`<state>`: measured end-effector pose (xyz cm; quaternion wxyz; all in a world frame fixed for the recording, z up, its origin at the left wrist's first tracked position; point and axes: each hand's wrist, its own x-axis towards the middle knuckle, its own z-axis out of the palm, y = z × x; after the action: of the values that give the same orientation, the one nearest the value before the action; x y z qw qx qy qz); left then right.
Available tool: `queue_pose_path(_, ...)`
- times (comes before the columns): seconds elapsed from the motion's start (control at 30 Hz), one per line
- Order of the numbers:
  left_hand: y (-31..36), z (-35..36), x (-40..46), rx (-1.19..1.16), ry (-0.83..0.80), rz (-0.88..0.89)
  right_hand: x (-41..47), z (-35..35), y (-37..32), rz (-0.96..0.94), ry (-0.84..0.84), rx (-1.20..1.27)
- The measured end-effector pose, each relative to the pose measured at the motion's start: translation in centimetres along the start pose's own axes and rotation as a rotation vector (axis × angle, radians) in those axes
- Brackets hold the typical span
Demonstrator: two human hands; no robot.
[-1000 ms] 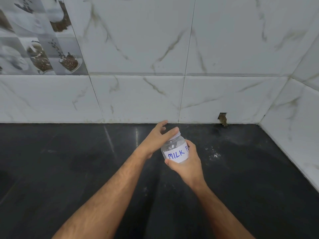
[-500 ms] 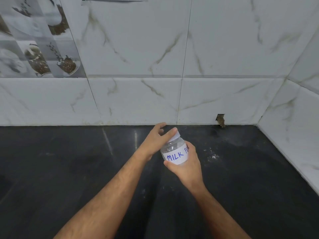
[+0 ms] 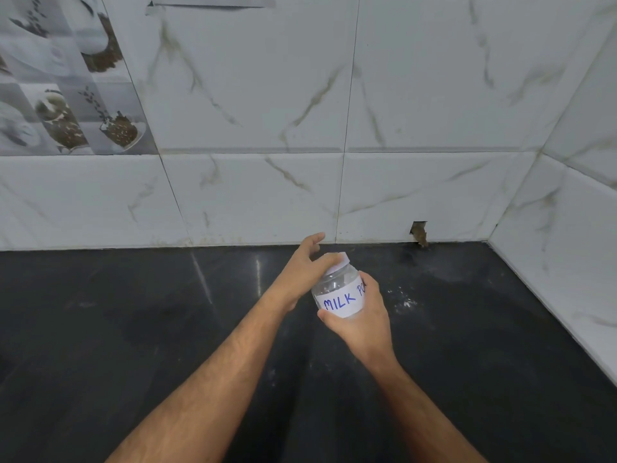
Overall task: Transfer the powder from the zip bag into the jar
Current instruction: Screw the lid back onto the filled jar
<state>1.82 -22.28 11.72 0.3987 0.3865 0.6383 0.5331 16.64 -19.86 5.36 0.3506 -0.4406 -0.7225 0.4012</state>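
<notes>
Right hand (image 3: 362, 317) wraps its fingers round the clear plastic jar (image 3: 339, 292) labelled "MILK PO" — tilted above the black stone worktop (image 3: 133, 329). Left hand (image 3: 302, 274) grips the white lid (image 3: 337, 262) — thumb across its top.

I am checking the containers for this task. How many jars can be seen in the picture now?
1. The jar, labelled MILK, is held above the black counter in the right hand; the left hand grips its white lid.

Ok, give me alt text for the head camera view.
A right hand holds a small clear jar labelled "MILK" above a black countertop, while the left hand grips its white lid. White marbled tiles behind.
</notes>
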Motion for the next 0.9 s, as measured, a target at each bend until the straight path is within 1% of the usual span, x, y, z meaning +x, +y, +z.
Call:
queue_pose_path(0.07,0.0,0.6,-0.1,0.118,0.160,0.012,-0.1,0.1,-0.1,-0.008,-0.001,-0.007)
queue_pose_path(0.1,0.0,0.8,-0.2,0.152,0.213,0.016,-0.1,0.1,-0.1,-0.010,-0.001,-0.010)
queue_pose_path(0.17,-0.1,0.8,-0.1,0.126,0.230,0.018,-0.1,0.0,-0.1,-0.008,0.003,-0.009)
queue_pose_path(0.27,-0.2,0.4,0.1,0.004,0.127,0.032,-0.1,-0.2,0.1,0.001,0.007,0.018)
queue_pose_path(0.37,-0.2,0.0,0.2,-0.108,-0.049,0.018,0.0,-0.4,0.3,0.003,-0.004,0.045)
queue_pose_path(0.43,0.0,-0.1,0.2,-0.107,-0.110,0.017,-0.1,-0.5,0.4,0.005,0.005,0.055)
queue_pose_path(0.47,0.0,0.0,0.1,-0.077,-0.095,0.021,0.0,-0.5,0.4,0.003,0.012,0.052)
queue_pose_path(0.5,0.1,0.3,0.1,-0.032,-0.039,0.025,0.0,-0.5,0.4,-0.003,0.018,0.045)
queue_pose_path(0.57,0.1,0.9,-0.2,0.069,0.120,0.019,0.0,-0.5,0.3,-0.018,0.025,0.025)
queue_pose_path(0.6,0.2,1.1,-0.3,0.109,0.172,0.017,-0.1,-0.5,0.3,-0.025,0.025,0.016)
queue_pose_path(0.67,0.2,1.4,-0.3,0.128,0.199,0.016,-0.1,-0.4,0.2,-0.026,0.018,0.003)
queue_pose_path(0.73,0.2,1.1,-0.1,0.076,0.144,0.018,-0.1,-0.4,0.3,-0.014,0.018,0.022)
queue_pose_path(0.83,0.2,0.2,0.3,-0.061,-0.044,0.008,-0.1,-0.6,0.4,0.007,0.011,0.080)
queue_pose_path(0.9,0.4,-0.1,0.3,-0.090,-0.155,-0.014,0.0,-0.7,0.5,0.015,0.010,0.081)
